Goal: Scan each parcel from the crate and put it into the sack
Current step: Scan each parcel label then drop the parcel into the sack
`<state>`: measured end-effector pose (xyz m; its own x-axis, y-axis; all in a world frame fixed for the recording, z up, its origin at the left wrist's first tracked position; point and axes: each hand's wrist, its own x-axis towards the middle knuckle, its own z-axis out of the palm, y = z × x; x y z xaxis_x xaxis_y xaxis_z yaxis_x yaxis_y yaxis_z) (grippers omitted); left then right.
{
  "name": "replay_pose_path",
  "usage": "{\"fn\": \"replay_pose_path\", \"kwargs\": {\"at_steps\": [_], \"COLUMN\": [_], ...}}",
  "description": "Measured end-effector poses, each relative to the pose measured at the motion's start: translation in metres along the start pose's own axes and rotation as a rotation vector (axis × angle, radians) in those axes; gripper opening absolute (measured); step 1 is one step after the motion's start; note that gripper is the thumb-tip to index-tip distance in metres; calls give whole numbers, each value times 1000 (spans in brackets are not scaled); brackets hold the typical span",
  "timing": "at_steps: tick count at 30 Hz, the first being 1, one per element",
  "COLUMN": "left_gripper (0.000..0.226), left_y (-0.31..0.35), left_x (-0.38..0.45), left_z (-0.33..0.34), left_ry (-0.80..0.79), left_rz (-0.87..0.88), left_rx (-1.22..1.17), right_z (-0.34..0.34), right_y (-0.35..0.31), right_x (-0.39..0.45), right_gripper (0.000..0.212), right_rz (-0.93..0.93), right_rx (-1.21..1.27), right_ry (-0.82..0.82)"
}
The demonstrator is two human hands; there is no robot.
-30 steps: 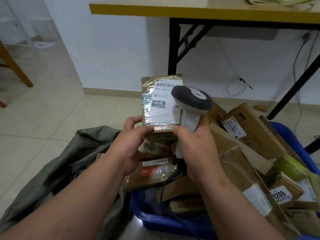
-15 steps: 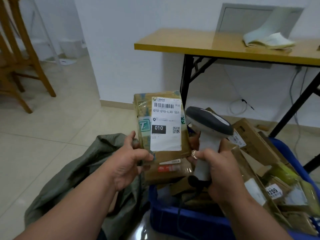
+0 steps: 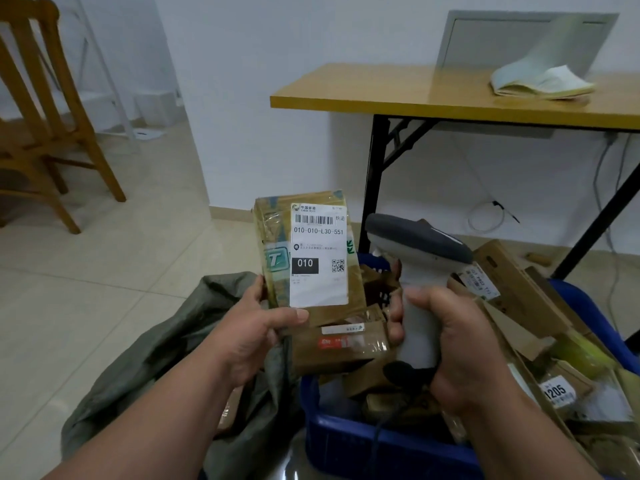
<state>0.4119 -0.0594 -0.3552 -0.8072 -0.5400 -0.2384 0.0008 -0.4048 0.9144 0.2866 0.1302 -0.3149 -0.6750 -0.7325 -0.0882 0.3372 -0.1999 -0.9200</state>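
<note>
upright above the crate (image 3: 381, 445), the parcel (image 3: 308, 251) is pinched by the left hand (image 3: 252, 334), label facing the scanner (image 3: 415, 271) gripped in the right hand (image 3: 460, 344).

I see a pale tiled floor (image 3: 86, 289) and white wall (image 3: 242, 98), a wooden chair (image 3: 41, 116) far left of my left hand (image 3: 252, 337), a yellow folding table (image 3: 450, 102) beyond it.

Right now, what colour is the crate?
Blue crate, clearest in the head view.
</note>
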Motion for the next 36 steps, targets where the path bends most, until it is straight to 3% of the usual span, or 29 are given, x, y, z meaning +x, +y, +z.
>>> {"fn": "replay_pose_path", "kwargs": {"at_steps": [3, 6, 15, 36], "left_gripper": [76, 76, 77, 69], "left_y": [0, -2, -6, -7], "left_x": [1, 2, 5, 10], "left_z": [-3, -7, -14, -27], "left_ry": [8, 9, 18, 19], "left_rz": [9, 10, 13, 51], "left_rx": [12, 40, 70, 58], "right_z": [6, 11, 19, 26], "right_y": [-2, -1, 5, 10], "right_x": [0, -1, 4, 12], "right_gripper": [51, 62, 49, 58], "right_rz": [33, 35, 12, 72], "right_rx": [-29, -57, -72, 48], "right_ry": [1, -18, -48, -77]}}
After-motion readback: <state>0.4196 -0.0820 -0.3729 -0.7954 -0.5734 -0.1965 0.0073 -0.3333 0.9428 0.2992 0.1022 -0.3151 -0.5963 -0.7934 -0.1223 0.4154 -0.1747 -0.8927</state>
